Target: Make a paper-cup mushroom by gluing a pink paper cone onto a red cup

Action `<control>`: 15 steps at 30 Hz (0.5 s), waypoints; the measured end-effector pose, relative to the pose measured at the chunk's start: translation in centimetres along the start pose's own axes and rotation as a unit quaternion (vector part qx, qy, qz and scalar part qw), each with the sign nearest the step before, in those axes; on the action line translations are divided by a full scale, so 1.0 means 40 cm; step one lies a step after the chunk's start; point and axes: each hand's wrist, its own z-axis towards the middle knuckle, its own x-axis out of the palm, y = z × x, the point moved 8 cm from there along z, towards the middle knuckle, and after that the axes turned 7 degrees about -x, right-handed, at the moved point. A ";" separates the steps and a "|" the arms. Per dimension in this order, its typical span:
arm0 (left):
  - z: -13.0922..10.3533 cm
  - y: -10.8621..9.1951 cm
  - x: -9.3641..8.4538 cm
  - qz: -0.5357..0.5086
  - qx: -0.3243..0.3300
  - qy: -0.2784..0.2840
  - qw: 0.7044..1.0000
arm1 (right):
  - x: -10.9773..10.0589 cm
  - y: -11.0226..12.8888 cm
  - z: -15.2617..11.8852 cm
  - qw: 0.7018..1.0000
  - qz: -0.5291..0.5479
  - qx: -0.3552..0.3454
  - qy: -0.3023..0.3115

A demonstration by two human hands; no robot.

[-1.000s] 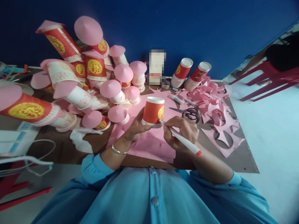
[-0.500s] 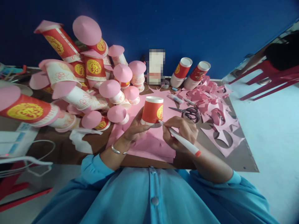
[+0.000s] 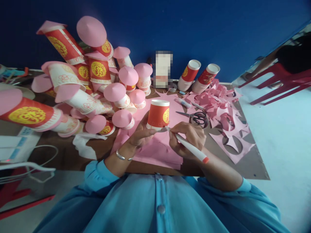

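Note:
A red and white paper cup (image 3: 157,114) with a yellow emblem is in my left hand (image 3: 142,133), its fingers around the cup's left side and thumb along the bottom. In my right hand (image 3: 188,139) is a white pen (image 3: 191,149) with a red back end, pinched near its tip. That tip is at the cup's lower edge, close to my left thumb. Below both hands, pink paper sheets (image 3: 157,156) lie stacked on the brown table (image 3: 109,165).
Cups with pink paper cones (image 3: 128,76) crowd the left side. Black-handled scissors (image 3: 198,118), a tape roll (image 3: 173,86) and pink paper scraps (image 3: 223,106) lie to the right. Two cup stacks (image 3: 189,76) stand by the blue wall. A person sits on a red stool (image 3: 279,76).
The pen tip has shifted slightly down, from the cup's lower side to its bottom edge. Both hands keep their hold in nearly the same place.

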 end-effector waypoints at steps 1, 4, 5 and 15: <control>0.000 -0.002 0.000 0.002 0.002 -0.003 1.000 | 0.001 0.000 -0.001 1.000 0.001 0.002 0.002; -0.001 -0.004 -0.001 0.006 0.004 -0.013 1.000 | 0.005 0.001 -0.005 1.000 0.003 0.005 0.002; -0.001 -0.004 -0.001 0.007 0.004 -0.014 1.000 | 0.006 0.001 -0.006 1.000 0.003 0.005 0.002; 0.003 -0.007 0.013 -0.006 0.020 0.023 1.000 | -0.004 0.009 -0.009 0.999 0.046 -0.013 -0.016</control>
